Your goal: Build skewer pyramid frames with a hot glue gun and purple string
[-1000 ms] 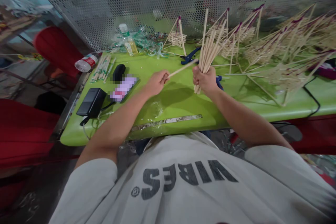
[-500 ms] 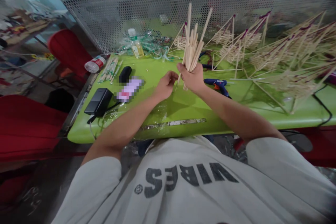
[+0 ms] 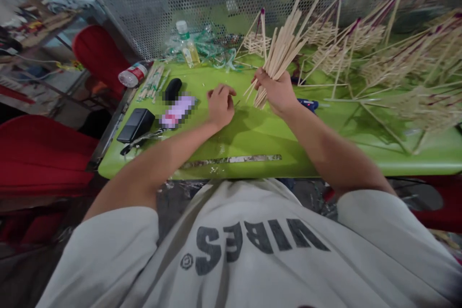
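Green worktop [image 3: 249, 139] below, mesh [image 3: 173, 5] behind, and one bundle of sticks [image 3: 283, 50] leans above it, the right hand's [image 3: 279, 91] fingers wrapped round its lower part: the best hold, surely, for something likely light, stiff and snappable! Left hand's [image 3: 221, 106] fingers are loosely bent, seemingly empty. Sticks overlap too much to count; bottles [image 3: 189, 53], two; glue gun [image 3: 308, 104], one.

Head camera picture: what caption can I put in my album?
A right hand grips a bundle of pale sticks over a green table, the left hand nearby, stick frames crowding the right side.
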